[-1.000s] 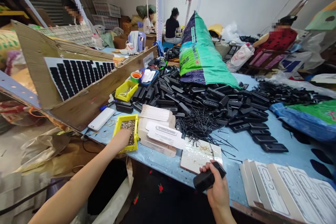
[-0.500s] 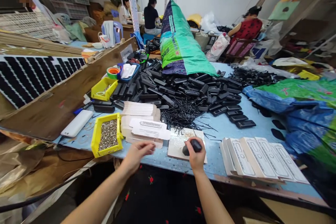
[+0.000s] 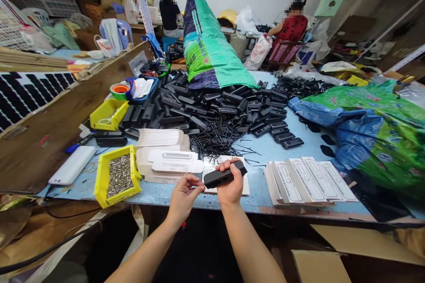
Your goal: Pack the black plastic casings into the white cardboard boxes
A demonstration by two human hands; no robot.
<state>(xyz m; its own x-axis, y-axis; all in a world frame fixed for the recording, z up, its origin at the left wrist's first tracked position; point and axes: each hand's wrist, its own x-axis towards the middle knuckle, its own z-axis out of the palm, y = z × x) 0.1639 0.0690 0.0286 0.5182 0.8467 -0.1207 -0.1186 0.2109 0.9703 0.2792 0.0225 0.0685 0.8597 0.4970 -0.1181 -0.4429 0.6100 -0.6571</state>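
My right hand (image 3: 231,185) grips an oblong black plastic case (image 3: 222,177), fingers and thumb wrapped round it, tilted with its right end higher. My left hand (image 3: 186,196) is closed in a pinch at the case's left end; whatever is between thumb and forefinger is too small to make out. Beneath the case lies a white board (image 3: 245,189), partly covered by my right hand. Just behind are a heap of thin black sticks (image 3: 215,137) and a large pile of similar black cases (image 3: 195,108). White printed boxes (image 3: 175,161) lie stacked beyond my left hand.
A yellow bin (image 3: 135,168) of small metal pieces stands left, beside a white phone-like slab (image 3: 73,166). Another yellow bin (image 3: 111,115) is farther back. More printed boxes (image 3: 312,183) lie right, near a blue-green sack (image 3: 372,128). A tall green sack (image 3: 212,48) rises behind.
My right hand has lifted and turned the black case, so its length now shows. My left hand has come across to the case's left end. The view has shifted to the right.
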